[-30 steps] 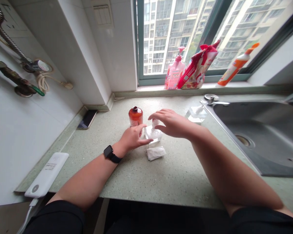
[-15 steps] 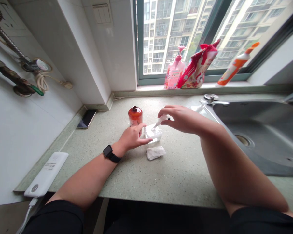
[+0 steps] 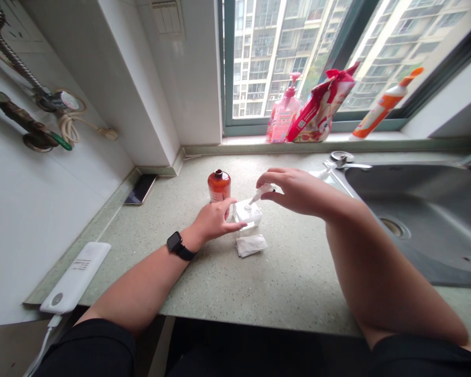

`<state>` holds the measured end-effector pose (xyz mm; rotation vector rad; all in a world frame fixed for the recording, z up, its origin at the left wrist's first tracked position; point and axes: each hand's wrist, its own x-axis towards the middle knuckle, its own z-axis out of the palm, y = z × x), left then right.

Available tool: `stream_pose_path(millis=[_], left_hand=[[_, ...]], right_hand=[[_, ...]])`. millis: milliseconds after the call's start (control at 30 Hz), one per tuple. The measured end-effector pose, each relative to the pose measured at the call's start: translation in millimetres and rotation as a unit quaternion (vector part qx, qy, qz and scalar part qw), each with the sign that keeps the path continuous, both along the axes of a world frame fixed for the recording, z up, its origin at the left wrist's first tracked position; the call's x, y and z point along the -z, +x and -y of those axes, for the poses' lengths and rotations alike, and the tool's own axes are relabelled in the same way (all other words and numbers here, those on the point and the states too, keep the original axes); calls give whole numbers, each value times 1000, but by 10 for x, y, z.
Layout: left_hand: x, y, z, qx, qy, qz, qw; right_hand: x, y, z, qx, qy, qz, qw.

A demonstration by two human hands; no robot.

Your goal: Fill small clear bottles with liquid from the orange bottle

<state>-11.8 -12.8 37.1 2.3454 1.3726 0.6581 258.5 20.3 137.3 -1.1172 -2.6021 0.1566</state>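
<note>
My left hand point(image 3: 215, 220), with a black watch point(image 3: 174, 241) on its wrist, steadies a clear square bottle point(image 3: 248, 213) between thumb and fingers. The bottle stands upright on the counter. Above it, my right hand point(image 3: 284, 188) pinches a small translucent tapered tube point(image 3: 256, 197) with a dark spot near its upper end. The tube leans, its narrow tip at the bottle's round top opening; whether the tip is inside I cannot tell. Just behind my left hand stands an uncapped amber bottle point(image 3: 219, 184). A folded white tissue point(image 3: 251, 245) lies in front of the clear bottle.
The steel sink point(image 3: 416, 209) and its tap point(image 3: 353, 165) are at the right. A phone point(image 3: 141, 189) and a white power bank point(image 3: 76, 277) lie at the left. On the windowsill stand a pink pump bottle point(image 3: 282, 118), a red bag point(image 3: 322, 107) and an orange-white bottle point(image 3: 380, 112).
The whole view has shifted slightly. Both hands keep the same hold on the clear bottle and the tapered tube.
</note>
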Motion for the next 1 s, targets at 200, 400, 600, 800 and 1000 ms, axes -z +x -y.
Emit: stream_pose_path(millis=[200,400,600,800,1000], left_hand=[[14,1,-7,4,3,-1,1000],[17,-1,-6,4,5,2,1000],[4,-5,2,5,-1,-5,1000],[2,-11,2,4,-5,-11,1000],[19,-19,-21,7,-8,-7,1000]], right_hand=[[-98,80,20,20,11,11,1000],[-107,231,-16,33,10,26,999],[-101,381,-98,53,30,10,998],[-128,678,-168,166,36,-103,980],[590,729,-142,288,9,-240,927]])
